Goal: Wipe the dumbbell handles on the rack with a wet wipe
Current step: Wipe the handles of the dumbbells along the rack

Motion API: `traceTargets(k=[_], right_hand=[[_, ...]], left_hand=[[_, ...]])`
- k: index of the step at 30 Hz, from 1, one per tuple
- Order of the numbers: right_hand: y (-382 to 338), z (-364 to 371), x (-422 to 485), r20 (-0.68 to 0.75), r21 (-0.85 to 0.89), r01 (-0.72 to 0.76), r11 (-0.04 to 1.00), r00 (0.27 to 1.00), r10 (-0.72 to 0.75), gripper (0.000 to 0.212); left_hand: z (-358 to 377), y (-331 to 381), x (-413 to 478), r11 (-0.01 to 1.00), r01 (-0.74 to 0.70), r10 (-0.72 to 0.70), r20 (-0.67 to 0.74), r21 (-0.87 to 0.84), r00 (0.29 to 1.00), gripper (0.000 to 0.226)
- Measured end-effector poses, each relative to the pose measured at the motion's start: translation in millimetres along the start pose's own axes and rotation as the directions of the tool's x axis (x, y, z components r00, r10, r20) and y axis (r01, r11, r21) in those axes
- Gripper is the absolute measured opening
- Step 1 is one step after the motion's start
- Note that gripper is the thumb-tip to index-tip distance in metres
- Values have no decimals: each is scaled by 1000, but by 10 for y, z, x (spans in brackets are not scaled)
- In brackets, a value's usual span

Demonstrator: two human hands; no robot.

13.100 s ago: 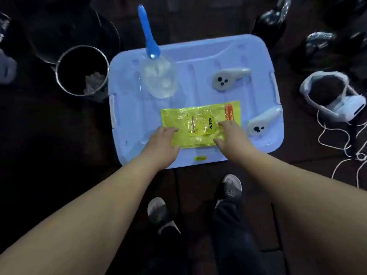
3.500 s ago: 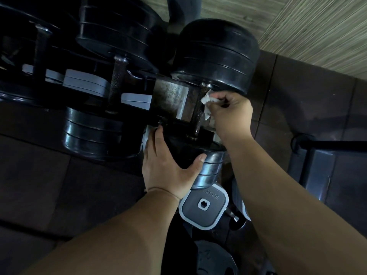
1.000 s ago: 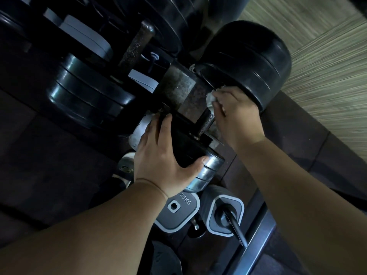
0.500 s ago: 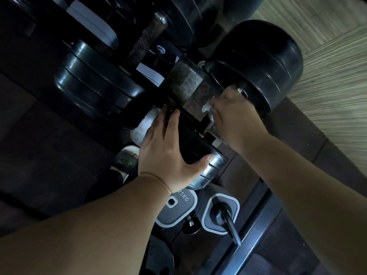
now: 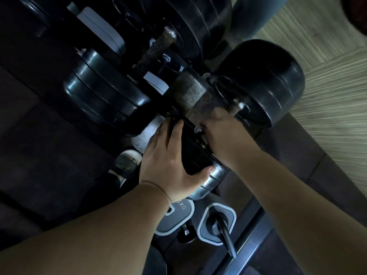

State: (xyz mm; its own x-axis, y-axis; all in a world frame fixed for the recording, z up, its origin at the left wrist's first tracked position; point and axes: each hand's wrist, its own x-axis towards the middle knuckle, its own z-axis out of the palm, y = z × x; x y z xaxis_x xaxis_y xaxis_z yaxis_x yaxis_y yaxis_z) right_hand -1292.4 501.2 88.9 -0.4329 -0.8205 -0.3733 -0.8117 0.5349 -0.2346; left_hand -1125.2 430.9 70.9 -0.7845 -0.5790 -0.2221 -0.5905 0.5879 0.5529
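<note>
A black dumbbell lies on the rack; its far head is a big rounded black weight and its near head is black with chrome rings. A short knurled stretch of its handle shows beside the far head. My right hand is wrapped round the handle's lower part with the white wet wipe, of which only a small bit peeks out. My left hand rests on the near head, fingers straight and thumb spread across it. The rack's rusty metal bar crosses just behind the handle.
A second dumbbell with a knurled handle and stacked black plates lies to the left. Below are grey 25 kg weights and a grey dumbbell end. A metal frame rail runs at bottom right. Wood-look floor shows at right.
My right hand has slid down the handle toward the near head, uncovering the knurled end by the far head. My left hand stays on the near head. The view shifted slightly.
</note>
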Motion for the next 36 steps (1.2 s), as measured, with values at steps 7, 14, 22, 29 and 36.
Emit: traceTargets(k=[7, 14, 22, 29, 36], right_hand=[[77, 33, -27, -134, 59, -44, 997, 990, 51, 15], [173, 94, -186, -314, 319, -158, 934, 913, 262, 18], [-13, 298, -331, -262, 613, -347, 710, 758, 597, 17], [130, 247, -187, -250, 796, -370, 479, 519, 817, 14], [11, 335, -307, -27, 904, -326, 277, 602, 798, 6]], left_hand=[[21, -11, 8, 1000, -12, 12, 3, -8, 1000, 116], [36, -10, 12, 1000, -14, 14, -15, -19, 1000, 115], [13, 17, 38, 1000, 14, -13, 23, -22, 1000, 117], [-5, 53, 8, 999, 19, -19, 13, -35, 1000, 116], [12, 52, 15, 999, -22, 21, -15, -32, 1000, 113]])
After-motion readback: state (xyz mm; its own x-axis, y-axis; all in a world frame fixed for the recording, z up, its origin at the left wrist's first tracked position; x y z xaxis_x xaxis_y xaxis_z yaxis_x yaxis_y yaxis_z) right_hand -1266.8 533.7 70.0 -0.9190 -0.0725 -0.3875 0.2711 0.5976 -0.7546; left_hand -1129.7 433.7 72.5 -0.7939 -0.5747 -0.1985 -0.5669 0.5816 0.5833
